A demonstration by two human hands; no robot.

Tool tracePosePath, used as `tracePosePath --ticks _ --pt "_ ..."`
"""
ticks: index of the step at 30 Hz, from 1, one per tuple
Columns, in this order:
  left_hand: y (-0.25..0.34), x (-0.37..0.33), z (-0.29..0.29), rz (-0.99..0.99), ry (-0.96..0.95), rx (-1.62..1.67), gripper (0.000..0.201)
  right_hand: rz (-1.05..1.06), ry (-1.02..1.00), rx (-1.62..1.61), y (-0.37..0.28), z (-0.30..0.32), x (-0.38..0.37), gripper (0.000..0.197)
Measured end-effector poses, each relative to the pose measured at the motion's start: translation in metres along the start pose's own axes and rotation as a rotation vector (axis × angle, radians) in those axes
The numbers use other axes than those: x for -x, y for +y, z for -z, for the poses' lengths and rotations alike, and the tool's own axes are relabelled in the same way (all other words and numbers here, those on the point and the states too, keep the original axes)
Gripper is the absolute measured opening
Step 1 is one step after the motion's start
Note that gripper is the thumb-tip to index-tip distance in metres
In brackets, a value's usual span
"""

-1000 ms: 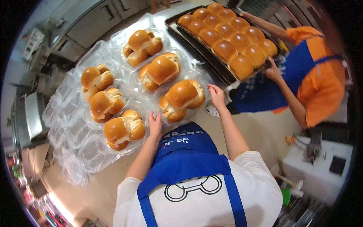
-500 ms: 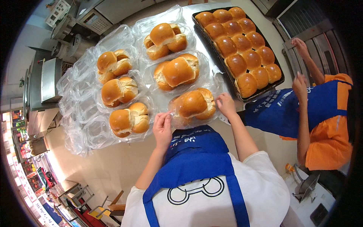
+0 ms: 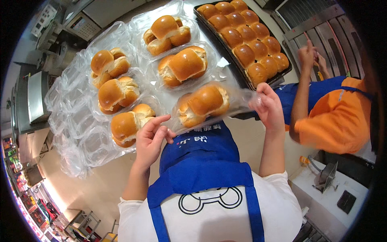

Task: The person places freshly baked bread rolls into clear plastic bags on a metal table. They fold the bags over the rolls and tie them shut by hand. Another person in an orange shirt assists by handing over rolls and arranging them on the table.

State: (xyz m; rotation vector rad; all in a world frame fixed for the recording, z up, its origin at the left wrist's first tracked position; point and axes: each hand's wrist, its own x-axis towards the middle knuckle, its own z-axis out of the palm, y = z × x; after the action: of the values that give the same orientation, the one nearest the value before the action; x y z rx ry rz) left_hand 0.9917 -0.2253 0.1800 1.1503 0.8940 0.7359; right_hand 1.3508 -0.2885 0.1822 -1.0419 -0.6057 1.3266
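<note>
In front of me on the table lies a cluster of glossy brown bread rolls in a clear plastic bag. My right hand pinches the bag's edge on the right, and the film stretches out from the rolls. At the bag's left end is my left hand, its index finger stretched out and thumb apart. Its fingertips are beside the film; whether they touch it is hard to tell. Close to that hand sits another bagged roll cluster.
More bagged rolls stand in two columns, with loose plastic bags at left. A black baking tray of rolls is at the far right. A co-worker in an orange shirt stands at right, hands raised.
My right hand has moved right and up, drawing the plastic film out. My left hand has shifted left, its fingers now spread. The co-worker's arms have moved; the whole view has shifted slightly.
</note>
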Motion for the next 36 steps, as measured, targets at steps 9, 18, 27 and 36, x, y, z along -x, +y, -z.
tracePosePath --ticks 9,18,27,36 --pt "0.035 0.008 0.006 -0.076 0.043 -0.515 0.043 0.053 -0.069 0.231 -0.025 -0.022 -0.001 0.049" --pt "-0.022 -0.020 0.028 -0.184 -0.056 -1.098 0.121 0.014 0.026 0.783 0.087 0.054 0.037 0.134" --pt "-0.080 -0.095 -0.028 -0.489 -0.226 -0.895 0.022 0.371 -0.350 1.062 0.098 0.004 -0.069 0.072" --pt "-0.068 -0.069 -0.015 -0.450 0.061 -0.793 0.029 0.354 -0.239 0.741 0.060 0.031 -0.057 0.054"
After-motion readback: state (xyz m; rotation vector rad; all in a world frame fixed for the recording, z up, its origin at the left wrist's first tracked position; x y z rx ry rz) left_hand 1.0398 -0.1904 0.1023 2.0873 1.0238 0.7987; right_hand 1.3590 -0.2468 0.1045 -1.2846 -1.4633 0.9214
